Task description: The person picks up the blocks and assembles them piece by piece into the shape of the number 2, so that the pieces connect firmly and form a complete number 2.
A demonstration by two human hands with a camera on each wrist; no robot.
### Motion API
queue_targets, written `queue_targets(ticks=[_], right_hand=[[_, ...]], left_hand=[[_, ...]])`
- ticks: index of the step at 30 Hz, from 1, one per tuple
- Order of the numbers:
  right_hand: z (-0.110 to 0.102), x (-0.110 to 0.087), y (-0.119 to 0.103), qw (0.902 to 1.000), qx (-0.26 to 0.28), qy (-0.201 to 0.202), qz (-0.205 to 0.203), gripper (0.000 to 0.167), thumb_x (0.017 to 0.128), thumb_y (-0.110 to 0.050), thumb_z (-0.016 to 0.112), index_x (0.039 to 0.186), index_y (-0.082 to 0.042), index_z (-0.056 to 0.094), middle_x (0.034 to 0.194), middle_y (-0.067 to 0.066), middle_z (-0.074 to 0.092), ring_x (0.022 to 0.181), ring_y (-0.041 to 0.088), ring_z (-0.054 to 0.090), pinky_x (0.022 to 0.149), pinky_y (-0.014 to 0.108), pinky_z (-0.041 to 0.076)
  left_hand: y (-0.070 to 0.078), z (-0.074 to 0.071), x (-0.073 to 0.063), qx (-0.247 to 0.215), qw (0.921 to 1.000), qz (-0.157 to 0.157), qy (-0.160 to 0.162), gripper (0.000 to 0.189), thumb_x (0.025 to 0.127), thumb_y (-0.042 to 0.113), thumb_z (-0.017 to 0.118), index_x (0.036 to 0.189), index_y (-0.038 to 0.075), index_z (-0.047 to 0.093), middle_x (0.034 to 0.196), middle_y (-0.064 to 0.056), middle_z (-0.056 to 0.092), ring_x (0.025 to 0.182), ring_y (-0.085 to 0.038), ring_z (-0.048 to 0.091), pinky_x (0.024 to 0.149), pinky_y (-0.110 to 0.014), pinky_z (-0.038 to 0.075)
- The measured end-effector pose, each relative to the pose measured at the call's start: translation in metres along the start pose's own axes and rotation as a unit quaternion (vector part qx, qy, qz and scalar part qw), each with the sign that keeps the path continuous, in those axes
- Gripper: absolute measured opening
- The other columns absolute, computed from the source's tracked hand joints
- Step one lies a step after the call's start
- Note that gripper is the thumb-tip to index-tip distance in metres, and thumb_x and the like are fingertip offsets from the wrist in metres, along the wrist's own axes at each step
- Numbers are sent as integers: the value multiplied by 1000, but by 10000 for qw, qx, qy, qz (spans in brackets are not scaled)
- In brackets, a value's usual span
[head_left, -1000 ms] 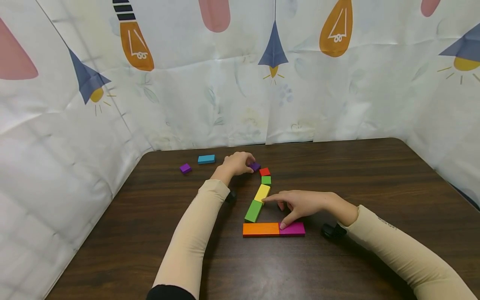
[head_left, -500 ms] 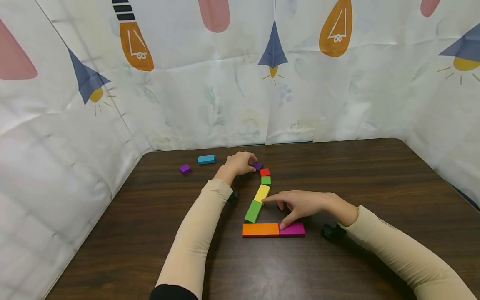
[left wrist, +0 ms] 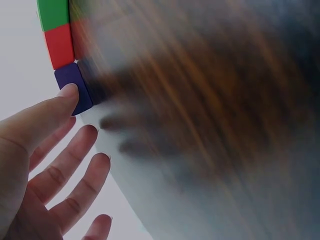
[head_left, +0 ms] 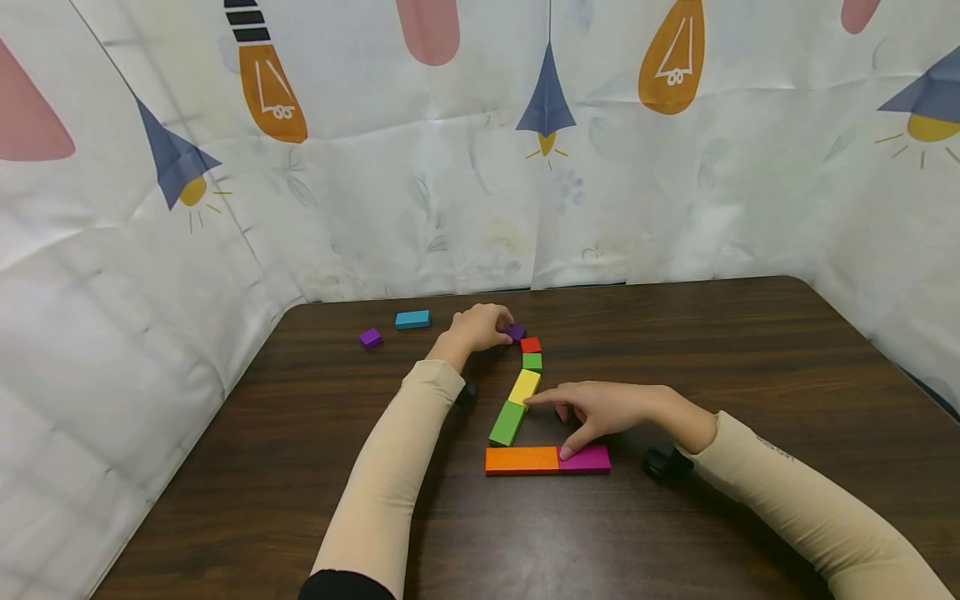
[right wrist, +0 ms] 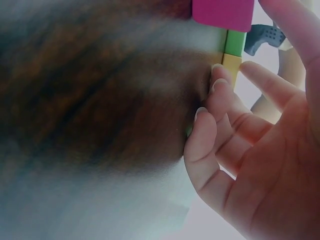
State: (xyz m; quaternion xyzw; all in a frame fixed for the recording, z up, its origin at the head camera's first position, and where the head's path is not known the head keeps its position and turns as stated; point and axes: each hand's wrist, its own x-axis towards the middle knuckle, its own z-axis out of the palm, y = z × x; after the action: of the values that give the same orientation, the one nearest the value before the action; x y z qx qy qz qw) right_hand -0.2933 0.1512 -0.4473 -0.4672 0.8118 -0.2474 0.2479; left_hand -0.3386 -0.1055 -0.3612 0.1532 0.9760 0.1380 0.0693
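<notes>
At the far end of a curved row of blocks, my left hand (head_left: pixel 478 327) pinches a dark purple block (left wrist: pixel 73 84) between thumb and index finger. In the left wrist view that block touches the red block (left wrist: pixel 59 46), which adjoins a small green block (head_left: pixel 532 361). Below come a yellow block (head_left: pixel 524 387) and a longer green block (head_left: pixel 507 423). An orange block (head_left: pixel 522 459) and a magenta block (head_left: pixel 588 458) lie end to end across the base. My right hand (head_left: pixel 611 407) rests its index fingertip on the yellow block's edge and its thumb on the magenta block.
On the far left of the dark wooden table (head_left: pixel 262 467) lie a blue block (head_left: pixel 412 319) and a small purple block (head_left: pixel 371 337). A printed curtain (head_left: pixel 450 200) hangs behind the table's back edge.
My left hand has slid slightly to the right with the dark purple block, bringing it up against the red block, then stayed still. The right hand has kept its place.
</notes>
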Motion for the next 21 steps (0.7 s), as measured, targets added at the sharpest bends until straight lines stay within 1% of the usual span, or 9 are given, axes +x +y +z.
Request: queue_targets(ticks=[1,3,7,8,10,11,14,18,21], right_hand=[[-1,-3,-10,9999,-134,27,-86,86,84,-61,78,157,-47,35,104,-4,55,83,15,54,71,30,48],[-3,-5,-15,9997,-83,60,-206,84,86,-58,78,158,-41,37,103,-4,54,82,13,53,70,28,47],[-10,-13,-40,9992,-133,68,-374,82,91,-47,77,160,-26,37,103,0,53,82,13,50,69,28,44],[-11,-12,-37,9995,17,51,-306,81,90,-50,77,159,-28,38,102,-3,53,81,11,50,68,27,45],[-16,-16,-52,9997,47,6,-249,81,91,-48,77,159,-24,39,102,-1,53,81,13,51,69,29,45],[-15,-16,-50,9996,53,19,-289,80,91,-48,77,158,-25,40,101,-2,53,81,13,50,69,29,45],[-18,-17,-60,9997,80,-46,-231,80,91,-48,76,159,-24,39,101,-1,53,81,14,51,69,30,46],[-13,-14,-45,9996,-8,-41,-266,83,91,-47,77,160,-25,37,102,-1,52,81,14,50,68,29,45],[-5,-8,-24,9999,29,14,-150,84,88,-51,79,159,-33,37,102,-4,53,81,12,51,68,27,45]], left_hand=[[0,0,0,3,10000,-7,3,36,97,25,74,130,13,68,118,-7,68,113,-25,60,102,-55,39],[0,0,0,4,10000,-14,5,36,97,25,74,130,13,68,119,-7,68,114,-25,60,102,-55,39],[0,0,1,-26,10000,0,15,36,97,26,74,129,12,68,119,-7,68,115,-26,60,102,-55,40],[1,0,1,-45,10000,6,20,36,97,26,74,129,12,68,119,-7,68,115,-26,60,102,-55,40],[1,0,1,-72,10000,11,29,36,97,26,74,129,12,68,119,-7,68,115,-26,60,102,-55,40],[0,0,1,-87,10000,9,31,35,97,26,74,129,12,68,119,-7,68,115,-26,60,102,-55,40],[0,1,1,-115,9999,0,31,36,97,26,74,129,12,68,119,-7,69,115,-25,60,102,-55,40],[-2,2,1,-139,9999,29,39,36,97,26,74,129,12,68,117,-6,68,112,-24,60,101,-54,40],[-3,2,0,-171,9998,67,40,37,96,26,75,130,13,67,114,-6,68,109,-24,61,99,-54,41]])
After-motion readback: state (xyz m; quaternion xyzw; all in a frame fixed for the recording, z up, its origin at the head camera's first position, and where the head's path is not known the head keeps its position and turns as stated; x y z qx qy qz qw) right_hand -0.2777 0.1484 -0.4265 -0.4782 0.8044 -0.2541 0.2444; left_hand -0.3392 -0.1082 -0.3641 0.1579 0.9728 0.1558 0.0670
